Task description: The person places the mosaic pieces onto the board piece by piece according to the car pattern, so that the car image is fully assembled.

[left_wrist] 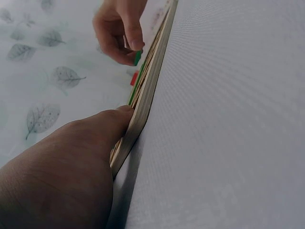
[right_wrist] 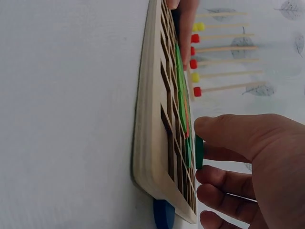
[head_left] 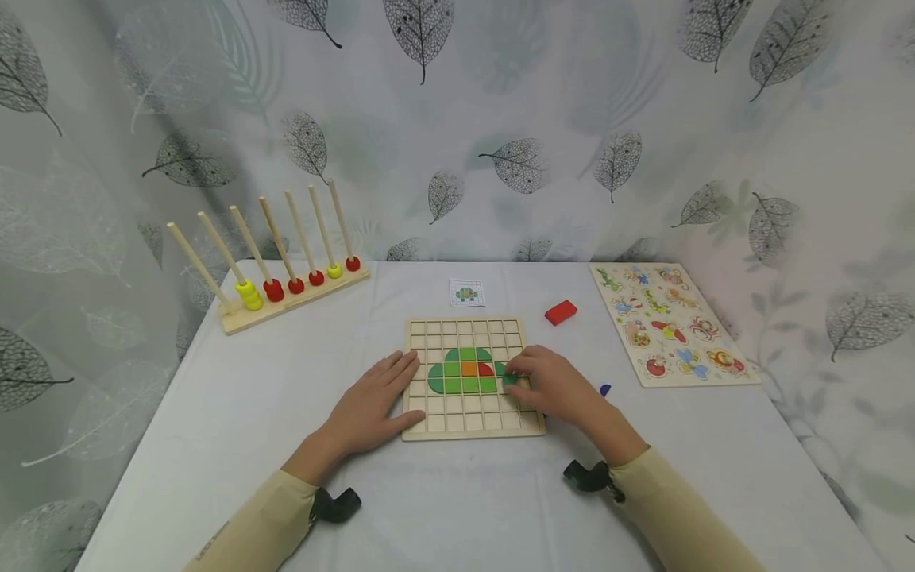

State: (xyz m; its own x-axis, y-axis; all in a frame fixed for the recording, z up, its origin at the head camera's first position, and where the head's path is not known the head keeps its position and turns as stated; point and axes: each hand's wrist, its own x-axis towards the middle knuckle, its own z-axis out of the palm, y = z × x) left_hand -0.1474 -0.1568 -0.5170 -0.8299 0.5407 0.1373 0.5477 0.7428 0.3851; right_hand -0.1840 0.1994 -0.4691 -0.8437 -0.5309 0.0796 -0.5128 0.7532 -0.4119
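A wooden grid board [head_left: 438, 424] lies on the table with green, orange and red pieces [head_left: 469, 384] set in its middle cells. Along the board's left edge rests my left hand [head_left: 372, 403], fingers straight, with the thumb [left_wrist: 119, 121] on the rim in the left wrist view. Over the right side of the board, my right hand [head_left: 557, 385] pinches a dark green tile [right_wrist: 199, 152] between thumb and fingers. Another dark green piece [head_left: 499, 369] sits in a cell beside that tile, partly behind the fingers.
Behind the board are a small picture card [head_left: 467, 293] and a red block [head_left: 561, 312]. A peg rack with beads [head_left: 296, 300] stands back left; a picture puzzle board [head_left: 672, 326] lies right. A blue piece [head_left: 604, 390] lies by my right wrist.
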